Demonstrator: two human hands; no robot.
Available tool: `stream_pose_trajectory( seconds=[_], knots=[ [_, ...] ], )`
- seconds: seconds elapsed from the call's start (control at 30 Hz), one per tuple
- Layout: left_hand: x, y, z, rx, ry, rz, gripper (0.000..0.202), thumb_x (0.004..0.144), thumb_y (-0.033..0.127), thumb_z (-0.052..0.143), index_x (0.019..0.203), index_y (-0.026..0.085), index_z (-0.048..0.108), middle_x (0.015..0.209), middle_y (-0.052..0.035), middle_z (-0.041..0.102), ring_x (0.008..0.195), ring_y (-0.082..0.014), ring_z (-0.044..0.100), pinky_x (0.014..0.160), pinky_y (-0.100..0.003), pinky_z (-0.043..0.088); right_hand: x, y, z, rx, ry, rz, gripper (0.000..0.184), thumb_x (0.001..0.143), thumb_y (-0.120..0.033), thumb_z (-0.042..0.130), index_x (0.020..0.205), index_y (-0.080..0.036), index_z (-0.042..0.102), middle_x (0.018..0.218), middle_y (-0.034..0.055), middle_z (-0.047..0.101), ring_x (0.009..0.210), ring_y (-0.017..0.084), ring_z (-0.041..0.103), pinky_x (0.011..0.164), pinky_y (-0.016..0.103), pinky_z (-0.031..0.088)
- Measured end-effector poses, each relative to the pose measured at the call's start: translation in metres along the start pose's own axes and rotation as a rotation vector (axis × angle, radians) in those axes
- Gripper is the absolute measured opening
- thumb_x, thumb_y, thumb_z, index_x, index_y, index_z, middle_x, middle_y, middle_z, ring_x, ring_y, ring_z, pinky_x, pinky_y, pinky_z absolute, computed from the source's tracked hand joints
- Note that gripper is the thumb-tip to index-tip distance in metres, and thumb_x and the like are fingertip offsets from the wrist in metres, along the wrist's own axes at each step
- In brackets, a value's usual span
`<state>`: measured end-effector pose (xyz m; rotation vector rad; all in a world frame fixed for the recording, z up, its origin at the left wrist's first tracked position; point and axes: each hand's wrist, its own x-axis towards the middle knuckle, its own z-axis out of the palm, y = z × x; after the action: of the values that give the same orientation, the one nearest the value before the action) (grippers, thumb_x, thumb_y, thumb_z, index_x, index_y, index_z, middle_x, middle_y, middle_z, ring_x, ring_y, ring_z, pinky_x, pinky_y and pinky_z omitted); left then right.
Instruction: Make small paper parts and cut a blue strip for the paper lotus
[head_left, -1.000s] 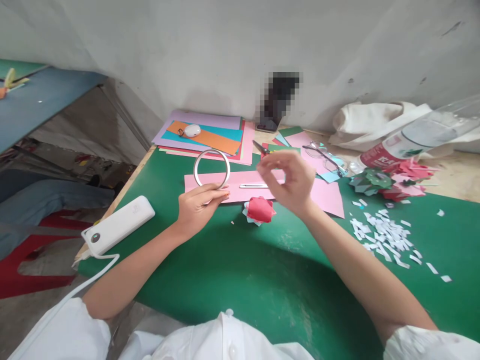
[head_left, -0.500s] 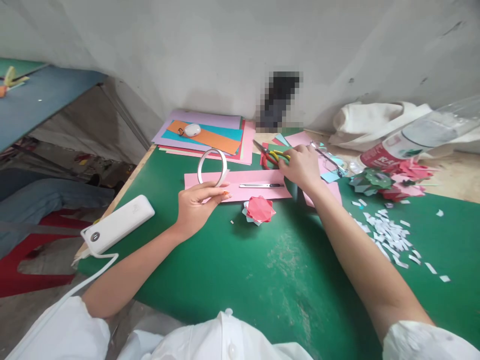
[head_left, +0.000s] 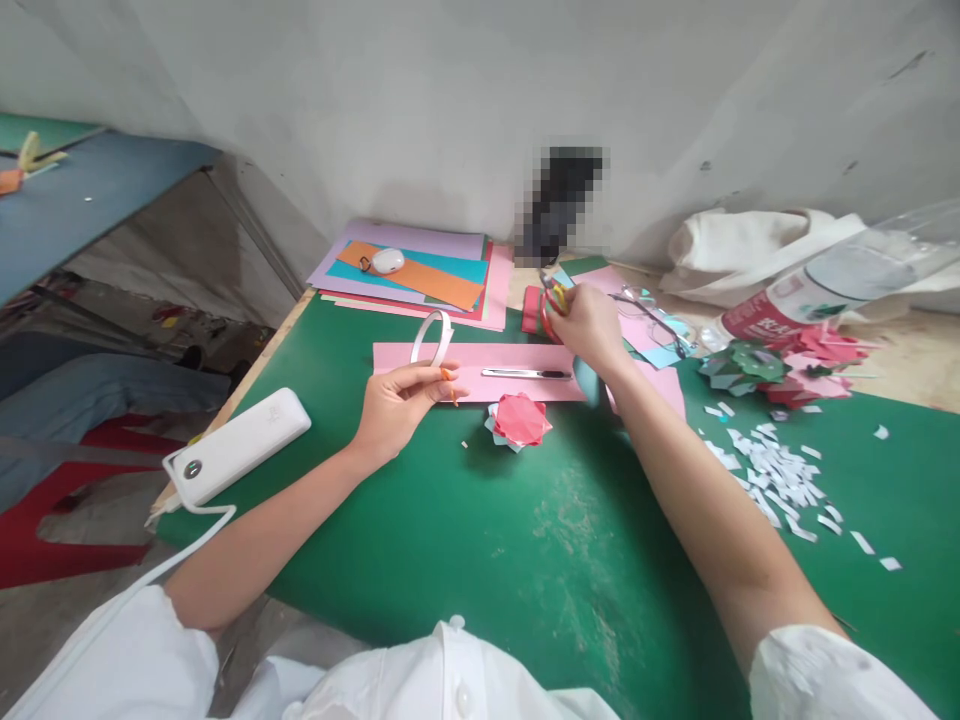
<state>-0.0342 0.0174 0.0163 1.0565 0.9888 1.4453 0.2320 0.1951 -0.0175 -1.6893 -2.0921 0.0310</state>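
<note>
My left hand (head_left: 401, 405) pinches a roll of white tape (head_left: 417, 342) and holds it upright above the pink paper strip (head_left: 465, 358). At the back of the table, my right hand (head_left: 589, 322) is closed around the handles of red-and-yellow scissors (head_left: 553, 295), whose blades point up and away from me. A slim utility knife (head_left: 525, 374) lies on the pink strip between the hands. In front of it sits a folded paper flower (head_left: 519, 420) in red and pale blue.
Coloured paper sheets (head_left: 420, 270) are stacked at the back left, with a white case (head_left: 388, 262) on top. A power bank (head_left: 240, 445) lies left. At right are white paper bits (head_left: 784, 470), paper flowers (head_left: 810, 360), glasses (head_left: 652, 320) and a plastic bottle (head_left: 780, 300).
My right hand has taken hold of the scissors and lifted them, turning the blades upward. The tape roll in my left hand has turned more edge-on and sits slightly lower.
</note>
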Motion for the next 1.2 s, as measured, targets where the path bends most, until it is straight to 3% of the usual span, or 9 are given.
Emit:
stream_pose_trajectory(
  seconds=[0.1, 0.2, 0.33, 0.43, 0.5, 0.63, 0.8, 1.0, 1.2],
  knots=[
    [0.0, 0.0, 0.0, 0.022, 0.0, 0.014, 0.022, 0.071, 0.035, 0.085, 0.08, 0.016, 0.078, 0.099, -0.0062, 0.077, 0.071, -0.019, 0.077, 0.074, -0.033, 0.068, 0.001, -0.009, -0.012, 0.085, 0.205, 0.093, 0.024, 0.083, -0.029, 0.053, 0.102, -0.017, 0.047, 0.087, 0.0102, 0.061, 0.074, 0.02, 0.053, 0.067, 0.034, 0.042],
    [0.0, 0.001, -0.001, 0.016, -0.007, 0.046, 0.019, 0.073, 0.034, 0.083, 0.081, 0.017, 0.078, 0.099, -0.0051, 0.077, 0.073, -0.0196, 0.077, 0.075, -0.035, 0.068, -0.005, -0.027, -0.031, 0.389, 0.338, -0.033, 0.032, 0.081, -0.039, 0.065, 0.094, -0.022, 0.042, 0.071, -0.001, 0.051, 0.059, 0.012, 0.04, 0.057, 0.03, 0.037],
    [-0.001, 0.003, -0.002, -0.016, -0.034, 0.078, 0.016, 0.074, 0.03, 0.083, 0.083, 0.018, 0.078, 0.097, -0.0039, 0.077, 0.074, -0.019, 0.077, 0.074, -0.032, 0.068, -0.03, -0.057, -0.055, 0.465, 0.211, -0.254, 0.049, 0.075, -0.055, 0.073, 0.093, -0.023, 0.04, 0.067, -0.0052, 0.045, 0.055, 0.01, 0.035, 0.052, 0.028, 0.036],
    [-0.002, 0.005, -0.003, -0.026, -0.061, 0.098, 0.012, 0.075, 0.028, 0.082, 0.084, 0.019, 0.079, 0.098, -0.0037, 0.077, 0.074, -0.0179, 0.077, 0.073, -0.03, 0.068, -0.047, -0.077, -0.067, 0.428, 0.108, -0.484, 0.057, 0.071, -0.062, 0.074, 0.097, -0.023, 0.041, 0.085, 0.0024, 0.056, 0.066, 0.014, 0.049, 0.058, 0.032, 0.045],
    [-0.003, 0.005, -0.003, -0.043, -0.082, 0.122, 0.008, 0.076, 0.025, 0.081, 0.083, 0.021, 0.079, 0.098, -0.0028, 0.077, 0.075, -0.018, 0.077, 0.073, -0.029, 0.068, -0.054, -0.087, -0.073, 0.412, 0.082, -0.551, 0.06, 0.069, -0.064, 0.075, 0.097, -0.023, 0.043, 0.095, 0.0062, 0.059, 0.075, 0.017, 0.054, 0.064, 0.034, 0.049],
    [-0.003, 0.005, -0.003, -0.045, -0.114, 0.158, 0.006, 0.078, 0.022, 0.08, 0.084, 0.023, 0.08, 0.099, -0.0019, 0.077, 0.077, -0.0184, 0.078, 0.074, -0.028, 0.069, -0.059, -0.097, -0.08, 0.308, 0.077, -0.561, 0.05, 0.073, -0.057, 0.073, 0.096, -0.023, 0.045, 0.092, 0.0065, 0.062, 0.074, 0.019, 0.055, 0.066, 0.035, 0.048],
    [-0.005, 0.005, -0.004, -0.013, -0.132, 0.197, 0.009, 0.08, 0.019, 0.078, 0.088, 0.025, 0.08, 0.099, -0.0029, 0.078, 0.096, -0.0226, 0.076, 0.077, -0.03, 0.069, -0.062, -0.1, -0.082, 0.187, 0.071, -0.606, 0.039, 0.079, -0.049, 0.068, 0.096, -0.021, 0.046, 0.092, 0.0088, 0.064, 0.076, 0.021, 0.056, 0.065, 0.034, 0.044],
    [-0.006, 0.007, -0.003, -0.001, -0.13, 0.187, 0.006, 0.08, 0.024, 0.079, 0.085, 0.023, 0.079, 0.101, -0.0031, 0.077, 0.079, -0.0203, 0.078, 0.077, -0.032, 0.069, -0.066, -0.102, -0.084, 0.207, 0.065, -0.591, 0.039, 0.083, -0.057, 0.064, 0.094, -0.022, 0.05, 0.086, 0.007, 0.063, 0.071, 0.017, 0.055, 0.06, 0.029, 0.041],
    [-0.005, 0.008, -0.002, 0.013, -0.162, 0.229, 0.005, 0.082, 0.02, 0.076, 0.085, 0.023, 0.079, 0.099, -0.0015, 0.076, 0.08, -0.0191, 0.078, 0.076, -0.027, 0.068, -0.067, -0.103, -0.086, 0.233, 0.043, -0.578, 0.049, 0.083, -0.069, 0.06, 0.082, -0.022, 0.049, 0.065, -0.0011, 0.05, 0.055, 0.011, 0.04, 0.052, 0.024, 0.032]
  ],
)
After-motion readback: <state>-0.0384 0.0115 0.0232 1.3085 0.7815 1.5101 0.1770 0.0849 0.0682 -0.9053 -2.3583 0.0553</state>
